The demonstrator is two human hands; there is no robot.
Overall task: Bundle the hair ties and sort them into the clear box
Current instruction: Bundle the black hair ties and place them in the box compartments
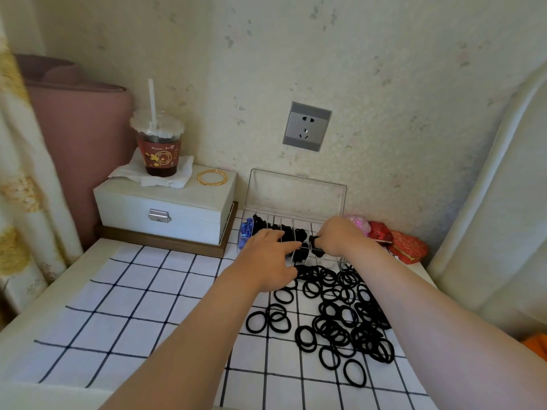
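A clear box (296,196) with its lid standing up sits against the wall, split into narrow compartments. Black bundles fill several of them, and a blue item (246,230) lies in the leftmost one. My right hand (340,235) grips a black bundle of hair ties (314,243) over a compartment right of the middle. My left hand (266,258) rests with straight fingers on the box's front edge. A heap of loose black hair ties (334,318) lies on the checked cloth (142,306) in front of the box.
A white jewellery case (165,211) stands at the left, carrying a drink cup with straw (158,143) on a napkin and gold bangles (212,177). Red and pink pouches (405,247) lie right of the box. A wall socket (307,126) is above.
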